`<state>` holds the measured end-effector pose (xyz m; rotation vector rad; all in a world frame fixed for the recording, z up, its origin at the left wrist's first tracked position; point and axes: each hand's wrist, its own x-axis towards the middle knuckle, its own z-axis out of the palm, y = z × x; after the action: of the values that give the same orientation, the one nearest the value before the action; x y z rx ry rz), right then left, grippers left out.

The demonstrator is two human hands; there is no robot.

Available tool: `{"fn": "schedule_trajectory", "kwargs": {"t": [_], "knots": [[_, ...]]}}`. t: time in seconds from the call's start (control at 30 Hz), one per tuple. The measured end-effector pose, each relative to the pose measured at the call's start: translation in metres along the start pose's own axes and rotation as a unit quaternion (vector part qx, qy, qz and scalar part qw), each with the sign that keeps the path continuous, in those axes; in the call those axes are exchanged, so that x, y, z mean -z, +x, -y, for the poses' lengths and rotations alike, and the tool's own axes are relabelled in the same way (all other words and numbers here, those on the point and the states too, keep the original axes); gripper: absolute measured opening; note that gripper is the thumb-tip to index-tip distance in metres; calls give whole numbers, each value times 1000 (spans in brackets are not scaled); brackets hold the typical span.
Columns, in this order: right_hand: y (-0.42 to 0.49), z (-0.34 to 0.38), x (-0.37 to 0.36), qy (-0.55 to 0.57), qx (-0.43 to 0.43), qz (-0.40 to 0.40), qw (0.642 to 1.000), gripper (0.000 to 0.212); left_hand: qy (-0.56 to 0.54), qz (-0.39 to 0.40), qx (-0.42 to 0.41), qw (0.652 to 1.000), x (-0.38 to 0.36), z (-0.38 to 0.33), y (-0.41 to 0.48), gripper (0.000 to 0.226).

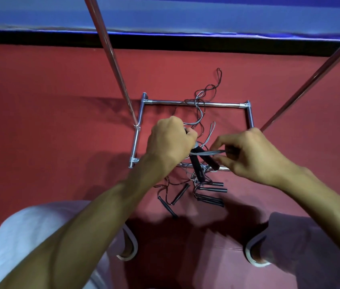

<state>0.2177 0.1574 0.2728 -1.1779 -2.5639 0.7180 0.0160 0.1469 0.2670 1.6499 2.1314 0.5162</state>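
A pair of black jump-rope handles [196, 165] is held over the near bar of a metal frame [164, 102] on the red floor [60, 122], w/ the grip of the left hand [171, 140] clamped round their top ends to keep them steady. The grey cord [212, 152] is pinched in the grip of the right hand [252, 155] & pulled taut across the handles, prob. for winding into a bundle, though blur leaves that unsure.

1. I see the left hand [171, 140] gripping two black handles [196, 165] over the metal frame [196, 103].
2. The right hand [254, 155] pinches the grey cord [211, 152] above the frame's near bar.
3. Loose handles [210, 189] lie just outside that bar.
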Motion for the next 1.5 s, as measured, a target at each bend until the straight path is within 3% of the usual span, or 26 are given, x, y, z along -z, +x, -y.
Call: {"fn": "schedule_trajectory", "kwargs": {"t": [0.07,0.17,0.23,0.33,0.47,0.6,0.77,0.87,0.93,1.0,1.13,1.3,1.4,1.5], "knots": [[1,-6,-1,-40,25,-9,999,6,-2,20,10,1000,0,2,1,46],[1,-10,-1,-52,30,4,998,28,1,48,17,999,6,3,4,46],[3,-12,0,-10,10,29,999,32,1,75,14,997,10,1,4,48],[3,-17,5,183,-65,110,975,33,-67,160,20,985,12,1,2,49],[5,-17,11,416,-144,115,891,40,-309,295,39,903,12,1,1,47],[4,-12,10,467,-168,97,863,28,-354,262,-1,897,9,0,0,49],[1,-5,9,582,-213,147,771,41,-327,222,-43,917,6,-1,-7,43],[3,3,7,621,-211,141,742,41,-275,193,-108,936,10,-3,-11,44],[3,6,5,620,-209,128,746,27,-209,166,-157,951,12,-6,-16,48],[4,5,4,602,-211,98,764,29,-188,150,-171,956,10,-7,-17,50],[11,9,0,521,-172,24,836,30,-215,114,-127,962,4,-8,-12,55],[19,15,-4,471,-134,-35,871,31,-304,111,-55,945,-1,-7,-5,51],[20,15,0,461,-135,-33,877,32,-359,149,-15,921,-3,-7,-1,46],[19,15,9,478,-154,-29,864,34,-382,175,-27,907,-3,-7,-4,48]]}}
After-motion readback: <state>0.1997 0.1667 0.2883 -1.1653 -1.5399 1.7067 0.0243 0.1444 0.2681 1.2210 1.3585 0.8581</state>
